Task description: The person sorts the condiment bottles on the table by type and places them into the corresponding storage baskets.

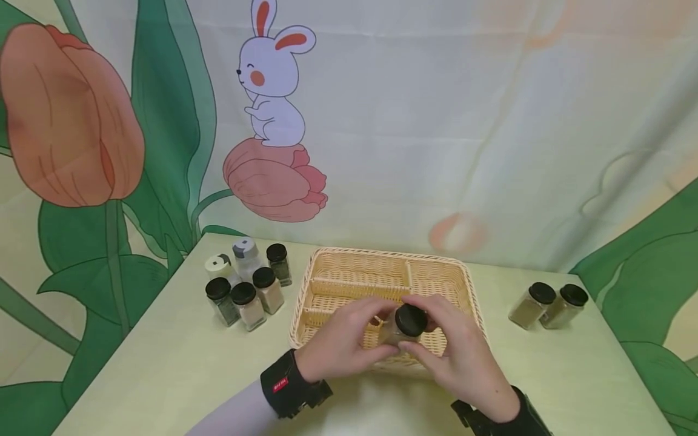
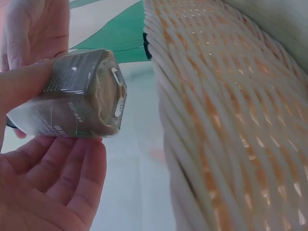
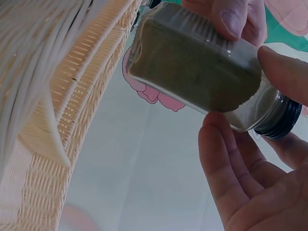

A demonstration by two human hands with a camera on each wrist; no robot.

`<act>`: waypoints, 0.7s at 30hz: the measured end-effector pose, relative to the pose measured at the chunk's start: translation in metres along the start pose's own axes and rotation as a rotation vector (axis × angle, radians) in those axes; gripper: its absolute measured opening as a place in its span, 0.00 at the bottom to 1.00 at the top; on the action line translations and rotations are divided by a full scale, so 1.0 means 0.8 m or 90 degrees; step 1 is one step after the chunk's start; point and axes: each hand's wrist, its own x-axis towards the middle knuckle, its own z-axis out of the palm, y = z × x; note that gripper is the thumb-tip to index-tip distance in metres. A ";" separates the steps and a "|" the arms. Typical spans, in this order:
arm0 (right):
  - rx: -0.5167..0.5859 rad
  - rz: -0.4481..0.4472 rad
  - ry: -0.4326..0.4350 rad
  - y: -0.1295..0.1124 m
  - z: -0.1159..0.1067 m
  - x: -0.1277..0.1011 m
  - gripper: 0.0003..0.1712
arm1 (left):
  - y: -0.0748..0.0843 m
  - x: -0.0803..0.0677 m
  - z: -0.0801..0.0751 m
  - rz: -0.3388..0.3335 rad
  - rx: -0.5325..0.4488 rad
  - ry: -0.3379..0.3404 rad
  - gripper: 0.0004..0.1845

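Observation:
Both hands hold one spice jar (image 1: 403, 324) over the front of a wicker basket (image 1: 305, 284). It is a clear, square-sided jar with a black lid, partly filled with brownish-green powder, as the right wrist view shows. My left hand (image 1: 346, 339) grips the body from the left, thumb on one face and fingers on another. My right hand (image 1: 460, 348) pinches it near the lid end from the right. In the left wrist view the jar's base (image 2: 108, 94) faces the camera and printed lettering covers its sides. The jar is tilted, its lid toward the head camera.
The basket has several compartments split by wicker dividers (image 1: 360, 287). On the left of the table (image 1: 163, 369) stands a group of several jars (image 1: 252, 306), some black-lidded, two with white-and-grey tops. Two black-lidded jars (image 1: 531, 306) stand at the right. A printed curtain (image 1: 382, 121) hangs behind.

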 end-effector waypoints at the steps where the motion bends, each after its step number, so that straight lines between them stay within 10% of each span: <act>1: 0.001 -0.005 0.008 -0.001 0.001 0.000 0.44 | 0.001 0.000 -0.001 -0.011 -0.005 -0.003 0.27; 21: 0.060 0.010 0.079 -0.010 0.010 0.002 0.32 | 0.007 0.001 -0.007 -0.049 -0.043 0.012 0.26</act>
